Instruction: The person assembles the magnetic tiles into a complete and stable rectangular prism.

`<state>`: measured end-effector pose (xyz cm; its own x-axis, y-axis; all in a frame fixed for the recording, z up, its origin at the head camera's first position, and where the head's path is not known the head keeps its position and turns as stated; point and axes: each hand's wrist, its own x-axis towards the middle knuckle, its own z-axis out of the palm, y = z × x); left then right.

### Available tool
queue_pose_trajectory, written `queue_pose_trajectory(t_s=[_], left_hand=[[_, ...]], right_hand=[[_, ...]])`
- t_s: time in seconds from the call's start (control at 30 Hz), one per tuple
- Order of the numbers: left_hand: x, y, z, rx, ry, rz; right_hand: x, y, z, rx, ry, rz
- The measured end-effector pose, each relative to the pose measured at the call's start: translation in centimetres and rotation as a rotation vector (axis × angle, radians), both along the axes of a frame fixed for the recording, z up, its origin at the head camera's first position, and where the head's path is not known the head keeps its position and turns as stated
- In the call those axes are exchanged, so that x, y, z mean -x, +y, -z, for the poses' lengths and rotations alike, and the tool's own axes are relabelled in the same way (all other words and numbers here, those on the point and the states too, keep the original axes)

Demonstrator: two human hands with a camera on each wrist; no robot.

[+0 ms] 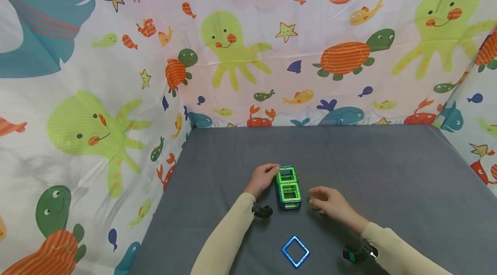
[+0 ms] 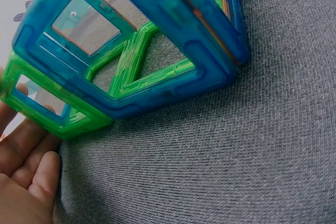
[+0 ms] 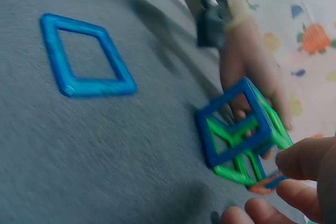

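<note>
A box-shaped build of green and blue magnetic tile frames (image 1: pixel 288 183) lies lengthwise on the grey cloth, green frames on top and blue along the sides. My left hand (image 1: pixel 264 179) is at its far left corner; in the left wrist view the fingers (image 2: pixel 23 145) reach against a green end frame, fairly straight. To the right of the build, a short gap away, my right hand (image 1: pixel 331 202) hovers with loosely bent fingers and holds nothing. A single blue square magnetic tile (image 1: pixel 289 258) lies flat nearer to me, turned like a diamond.
Grey cloth (image 1: pixel 372 167) covers the table. A white curtain (image 1: pixel 248 107) printed with sea animals stands along the back and both sides. Dark wrist straps (image 1: pixel 262 211) sit on both wrists.
</note>
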<state>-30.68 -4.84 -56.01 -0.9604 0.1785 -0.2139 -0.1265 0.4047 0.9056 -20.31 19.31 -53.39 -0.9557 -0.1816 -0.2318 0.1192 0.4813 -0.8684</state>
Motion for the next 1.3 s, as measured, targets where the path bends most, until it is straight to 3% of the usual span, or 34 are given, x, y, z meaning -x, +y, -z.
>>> queue_pose_trajectory(t_s=[0.2, 0.43, 0.63, 0.87, 1.07, 1.3], left_hand=[[-0.1, 0.0, 0.1, 0.002, 0.006, 0.003], [-0.1, 0.2, 0.0, 0.004, 0.004, -0.003], [0.0, 0.2, 0.1, -0.003, -0.004, -0.006], [-0.1, 0.0, 0.3, -0.003, 0.013, 0.005], [-0.2, 0.0, 0.2, -0.017, 0.015, 0.012], [-0.2, 0.0, 0.4, -0.013, 0.006, 0.001]], right_hand=[[-1.5, -1.7, 0.1, -0.081, 0.035, -0.079], [-2.9, -2.8, 0.1, -0.1, 0.096, -0.085], [-3.9, -3.1, 0.4, -0.144, 0.181, -0.241], [-5.4, -4.5, 0.2, -0.36, 0.32, -0.358], [-6.1, -5.3, 0.5, -0.456, 0.443, -0.42], [-6.3, -5.7, 0.7, -0.482, 0.446, -0.465]])
